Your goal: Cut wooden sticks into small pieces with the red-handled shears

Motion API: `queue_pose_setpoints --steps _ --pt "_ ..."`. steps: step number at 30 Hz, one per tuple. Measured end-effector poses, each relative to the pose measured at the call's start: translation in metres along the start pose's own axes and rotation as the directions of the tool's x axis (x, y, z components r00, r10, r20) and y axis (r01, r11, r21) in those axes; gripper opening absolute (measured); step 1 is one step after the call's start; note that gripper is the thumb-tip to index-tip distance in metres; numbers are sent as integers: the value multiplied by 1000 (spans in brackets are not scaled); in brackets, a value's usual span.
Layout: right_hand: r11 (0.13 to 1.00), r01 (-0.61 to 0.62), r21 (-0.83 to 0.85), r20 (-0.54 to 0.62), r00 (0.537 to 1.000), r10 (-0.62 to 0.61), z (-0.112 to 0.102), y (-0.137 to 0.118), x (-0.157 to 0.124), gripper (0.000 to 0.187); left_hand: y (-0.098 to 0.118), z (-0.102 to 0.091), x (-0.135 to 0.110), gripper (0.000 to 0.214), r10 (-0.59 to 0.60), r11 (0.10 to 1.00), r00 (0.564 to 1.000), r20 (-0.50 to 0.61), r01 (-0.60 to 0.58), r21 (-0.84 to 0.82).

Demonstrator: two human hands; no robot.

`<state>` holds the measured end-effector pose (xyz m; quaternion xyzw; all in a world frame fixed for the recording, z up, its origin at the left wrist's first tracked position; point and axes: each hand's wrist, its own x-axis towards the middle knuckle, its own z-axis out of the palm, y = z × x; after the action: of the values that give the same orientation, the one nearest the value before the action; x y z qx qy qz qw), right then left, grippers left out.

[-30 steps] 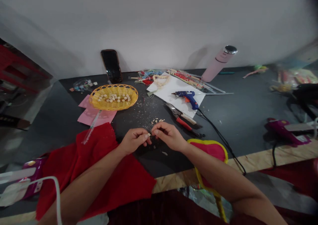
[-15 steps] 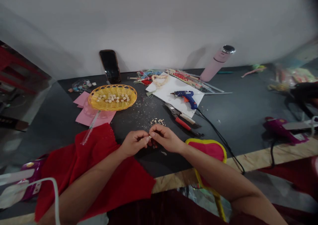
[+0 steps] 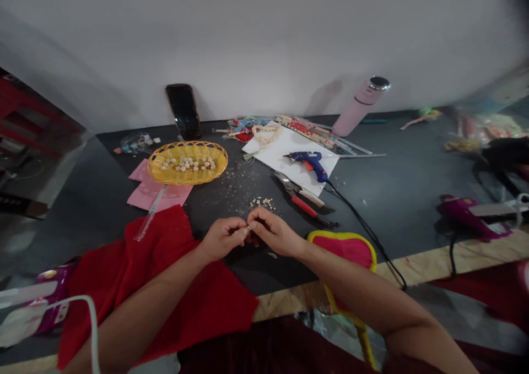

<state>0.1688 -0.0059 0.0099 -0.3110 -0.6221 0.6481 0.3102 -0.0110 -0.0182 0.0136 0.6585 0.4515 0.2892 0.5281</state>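
My left hand (image 3: 225, 238) and my right hand (image 3: 275, 232) meet fingertip to fingertip near the table's front edge. Both are closed in a pinch around a tiny pale piece (image 3: 248, 227), mostly hidden by the fingers; its kind is too small to make out. Just beyond my hands lies a small pile of cream-coloured bits (image 3: 263, 202). A yellow woven basket (image 3: 188, 178) at the left holds several small whitish clusters (image 3: 189, 163). Red-handled pliers (image 3: 298, 199) lie to the right of the pile.
A blue glue gun (image 3: 309, 162) rests on white paper (image 3: 273, 156), its black cord trailing right. A phone (image 3: 184, 111) leans on the wall. A pink bottle (image 3: 356, 111) stands behind. Red cloth (image 3: 165, 253) lies under my left arm; a yellow-edged red chair (image 3: 347, 248) is at the front.
Hardly anything differs. My fingertips have shifted slightly around the small pale piece, which shows a little less now. Both hands stay in the same place.
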Motion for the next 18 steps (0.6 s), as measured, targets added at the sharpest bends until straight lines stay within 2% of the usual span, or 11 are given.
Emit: queue_pose_setpoints --steps 7,10,14,18 --pt "999 -40 26 18 999 39 -4 -4 2 31 0 -3 1 23 -22 997 999 -34 19 -75" --pt "998 -60 5 42 997 60 -5 -3 1 33 0 -4 2 22 -46 994 999 -11 45 -98" --pt "984 -46 -170 52 997 55 -6 -3 -1 32 0 -2 3 23 -69 994 996 54 73 -80" --pt "937 54 -345 40 998 -43 -7 -9 -2 29 2 -2 2 24 -59 998 996 74 61 -21"
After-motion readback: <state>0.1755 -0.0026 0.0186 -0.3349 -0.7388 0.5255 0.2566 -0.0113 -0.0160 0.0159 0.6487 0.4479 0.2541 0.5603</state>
